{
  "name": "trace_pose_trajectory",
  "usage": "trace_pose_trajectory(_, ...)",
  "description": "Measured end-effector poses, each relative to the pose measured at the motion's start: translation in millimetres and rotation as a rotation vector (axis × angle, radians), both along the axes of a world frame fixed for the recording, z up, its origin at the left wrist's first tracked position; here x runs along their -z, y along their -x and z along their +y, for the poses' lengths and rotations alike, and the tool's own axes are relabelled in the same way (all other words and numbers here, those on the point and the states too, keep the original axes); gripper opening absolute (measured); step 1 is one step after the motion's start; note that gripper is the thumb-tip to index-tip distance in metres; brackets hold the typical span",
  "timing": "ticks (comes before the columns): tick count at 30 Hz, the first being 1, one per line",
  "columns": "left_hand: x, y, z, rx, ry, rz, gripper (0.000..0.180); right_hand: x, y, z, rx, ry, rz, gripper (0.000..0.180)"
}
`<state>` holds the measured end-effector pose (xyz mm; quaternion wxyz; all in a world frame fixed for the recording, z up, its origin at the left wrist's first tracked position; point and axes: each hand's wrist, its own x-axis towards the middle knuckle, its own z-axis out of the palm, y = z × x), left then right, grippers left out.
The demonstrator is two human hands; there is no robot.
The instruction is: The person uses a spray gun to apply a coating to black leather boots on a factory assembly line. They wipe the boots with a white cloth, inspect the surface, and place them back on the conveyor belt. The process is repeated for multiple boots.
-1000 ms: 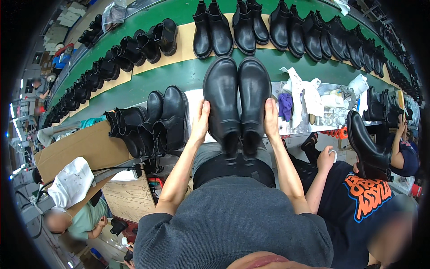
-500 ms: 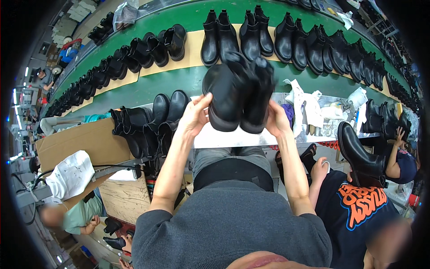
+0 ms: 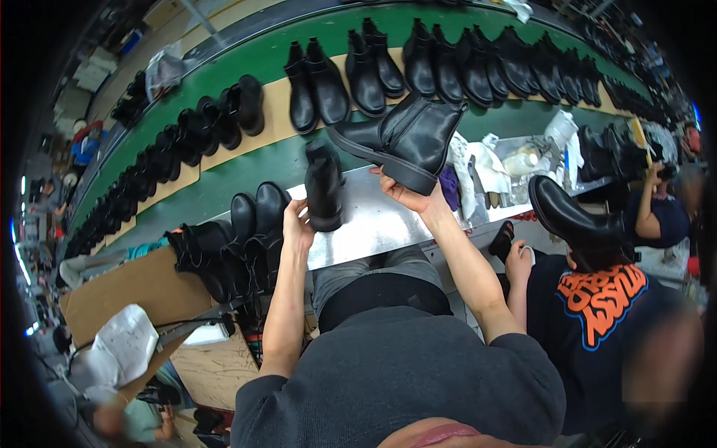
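Note:
A black ankle boot (image 3: 407,140) is held up by my right hand (image 3: 411,196), its sole resting on my fingers and its toe pointing left. My left hand (image 3: 297,224) grips another black boot (image 3: 323,187) by its side, over the left part of the metal tabletop (image 3: 366,216). The two boots are apart from each other. To the left of my left hand, several more black boots (image 3: 258,216) stand bunched together beside a brown cardboard sheet (image 3: 142,287).
Beyond the table, long rows of black boots (image 3: 317,82) stand on a green conveyor (image 3: 261,160). White cloths and a bottle (image 3: 520,163) lie on the table's right. At right, a person in a dark printed shirt (image 3: 597,299) sits close by a raised black boot (image 3: 579,216).
The two boots, side by side before, have come apart. My right hand has turned its boot sideways, while the left hand has moved left and lower with the other. The view has shifted.

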<state>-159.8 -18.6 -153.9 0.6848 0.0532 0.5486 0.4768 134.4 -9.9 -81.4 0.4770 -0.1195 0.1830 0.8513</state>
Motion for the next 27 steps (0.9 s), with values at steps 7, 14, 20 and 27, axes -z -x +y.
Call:
trace_pose_trajectory(7,-41.8,16.9,-9.2,0.073,-0.131,0.364,0.060,23.6,-22.5,-2.5,-0.042,-0.229,0.133,0.076)
trace_pose_trajectory(14,-246.6,-63.6,14.8,0.841,-1.236,1.590,0.115,-11.3,-31.5,-14.3,-0.112,-0.588,-0.121,0.043)
trace_pose_trajectory(20,-227.7,-89.3,20.5,1.550,-1.109,0.733,0.120,-56.4,-4.3,-80.5,-0.106,-0.453,-0.472,0.035)
trace_pose_trajectory(27,-134.5,-84.3,-26.1,0.810,-0.154,-0.196,0.056,-25.7,-97.2,-94.0,-0.317,-0.190,-1.321,0.061)
